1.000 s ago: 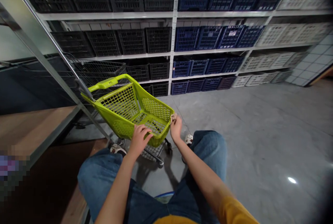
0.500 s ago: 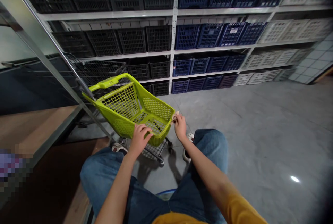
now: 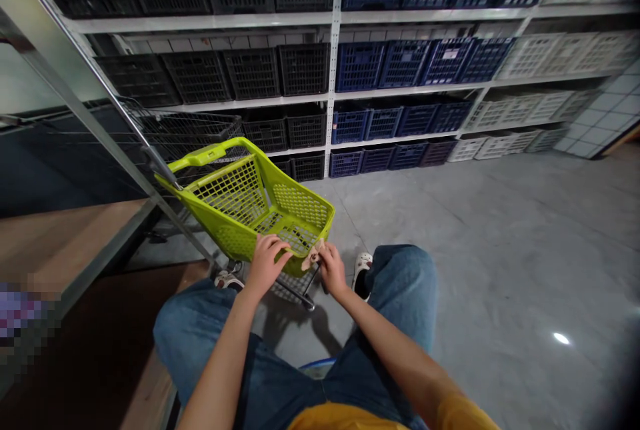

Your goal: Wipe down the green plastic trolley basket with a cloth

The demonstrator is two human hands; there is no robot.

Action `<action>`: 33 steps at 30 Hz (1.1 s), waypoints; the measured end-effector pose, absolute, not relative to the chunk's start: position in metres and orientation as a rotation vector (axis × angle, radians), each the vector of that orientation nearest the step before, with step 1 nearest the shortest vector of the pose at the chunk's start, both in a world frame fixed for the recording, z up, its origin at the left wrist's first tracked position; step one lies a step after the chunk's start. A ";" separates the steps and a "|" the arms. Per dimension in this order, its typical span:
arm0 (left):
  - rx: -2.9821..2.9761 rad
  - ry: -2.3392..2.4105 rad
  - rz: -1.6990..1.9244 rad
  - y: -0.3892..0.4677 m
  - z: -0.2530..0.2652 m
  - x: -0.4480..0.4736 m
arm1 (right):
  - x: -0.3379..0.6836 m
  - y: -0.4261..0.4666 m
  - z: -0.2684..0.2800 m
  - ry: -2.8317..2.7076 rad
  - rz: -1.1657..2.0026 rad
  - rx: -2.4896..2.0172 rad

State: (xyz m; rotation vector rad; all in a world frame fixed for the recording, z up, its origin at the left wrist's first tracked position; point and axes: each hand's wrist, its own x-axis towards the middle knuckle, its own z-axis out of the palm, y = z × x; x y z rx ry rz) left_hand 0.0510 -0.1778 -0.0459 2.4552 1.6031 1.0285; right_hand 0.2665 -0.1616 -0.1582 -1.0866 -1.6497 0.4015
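A lime-green shopping cart (image 3: pixel 240 203) stands before me, its basket open at the top. My left hand (image 3: pixel 267 260) is at the near rim, with its fingers over the edge and the thumb on the outer side. A small crumpled beige cloth with dark patches (image 3: pixel 313 255) is pinched in the fingers of my right hand (image 3: pixel 333 267). That cloth lies against the outside of the basket, at the near right corner. Through the grid of the basket, parts of the floor and frame show.
Shelves hold black crates (image 3: pixel 253 73), blue crates (image 3: pixel 360 65) and white crates (image 3: pixel 533 57). A wire cart (image 3: pixel 185 127) stands behind the green one. On my left are a metal post (image 3: pixel 100 110) and a wooden shelf (image 3: pixel 75 237). Grey floor (image 3: pixel 500 250) extends to the right.
My right hand has moved left and toward me with the cloth, along the cart's rim from the right side to the near corner. My left hand stays at the rim.
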 end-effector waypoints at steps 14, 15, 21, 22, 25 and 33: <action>2.431 1.592 1.053 -0.175 -0.047 0.052 | 0.229 -0.167 -0.172 -1.253 0.473 -1.164; 2.434 1.590 1.056 -0.175 -0.047 0.052 | 0.222 -0.182 -0.180 -1.296 0.516 -1.144; 2.434 1.608 1.059 -0.175 -0.046 0.053 | 0.232 -0.175 -0.176 -1.296 0.579 -1.184; 2.431 1.609 1.060 -0.175 -0.046 0.054 | 0.240 -0.165 -0.168 -1.273 0.560 -1.206; 2.429 1.599 1.059 -0.174 -0.047 0.055 | 0.258 -0.143 -0.144 -1.219 0.523 -1.229; 2.429 1.599 1.093 -0.174 -0.050 0.053 | 0.239 -0.154 -0.141 -0.934 0.693 -1.189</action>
